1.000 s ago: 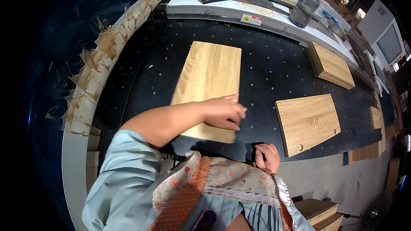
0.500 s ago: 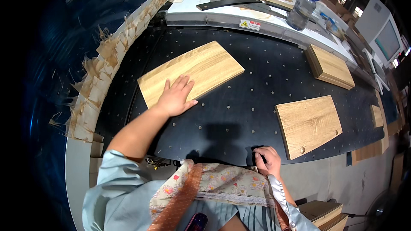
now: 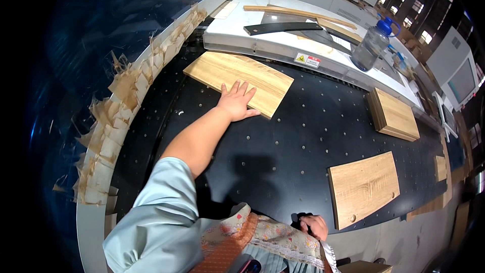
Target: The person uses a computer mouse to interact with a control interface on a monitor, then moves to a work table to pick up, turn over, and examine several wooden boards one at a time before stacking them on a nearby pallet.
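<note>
A light wood-grain board [image 3: 252, 73] lies flat at the far left of the black, studded tabletop [image 3: 283, 141]. My left hand [image 3: 235, 102] rests on its near edge, palm down with the fingers spread. At the table's front edge is my right hand [image 3: 316, 226], its fingers curled in and nothing visible in them. Just beyond and to the right of it lies a second wood-grain board [image 3: 365, 188], with two round holes along its near edge.
A stack of boards [image 3: 396, 115] and a small wooden piece [image 3: 440, 168] are on the right. Beyond the table, a white ledge [image 3: 227, 33] carries wood strips, a dark bar [image 3: 283, 28] and a blue-capped bottle [image 3: 370, 49]. Torn tape [image 3: 118, 96] lines the left barrier.
The far-left board has slid away from me and turned, its right end now pointing nearer. My left hand has gone forward with it, staying on its edge. The view has shifted too.
</note>
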`<control>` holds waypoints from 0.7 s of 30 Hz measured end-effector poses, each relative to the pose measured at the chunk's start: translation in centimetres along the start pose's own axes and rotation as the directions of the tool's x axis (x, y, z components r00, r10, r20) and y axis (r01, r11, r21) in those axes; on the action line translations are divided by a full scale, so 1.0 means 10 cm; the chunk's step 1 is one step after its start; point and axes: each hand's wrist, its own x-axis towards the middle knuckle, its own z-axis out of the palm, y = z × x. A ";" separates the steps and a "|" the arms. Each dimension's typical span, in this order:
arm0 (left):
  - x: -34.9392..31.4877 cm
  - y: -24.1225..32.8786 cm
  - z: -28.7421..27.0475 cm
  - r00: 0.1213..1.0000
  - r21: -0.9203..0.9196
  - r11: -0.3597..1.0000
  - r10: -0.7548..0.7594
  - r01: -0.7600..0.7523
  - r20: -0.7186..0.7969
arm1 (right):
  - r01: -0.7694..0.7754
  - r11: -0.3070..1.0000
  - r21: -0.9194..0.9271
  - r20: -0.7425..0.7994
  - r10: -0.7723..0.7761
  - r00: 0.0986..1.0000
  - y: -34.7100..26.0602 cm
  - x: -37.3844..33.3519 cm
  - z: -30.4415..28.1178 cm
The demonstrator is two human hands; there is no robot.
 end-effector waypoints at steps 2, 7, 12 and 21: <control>0.19 0.02 0.03 0.999 -0.028 0.998 -0.054 0.054 -0.007 | -0.026 1.000 0.015 -0.005 0.026 1.000 0.00 0.00 0.00; 0.22 0.19 0.00 0.982 -0.030 0.982 -0.184 0.185 0.051 | -0.058 0.998 0.032 -0.002 0.058 0.998 0.00 0.00 0.00; 0.12 0.47 0.03 0.982 0.002 0.985 -0.172 0.172 0.073 | -0.029 0.997 -0.066 0.076 0.034 0.997 0.03 0.01 -0.04; 0.37 0.29 -0.01 0.944 -0.014 0.945 -0.324 0.326 0.067 | -0.110 0.993 -0.053 -0.030 0.108 0.994 -0.14 0.07 0.02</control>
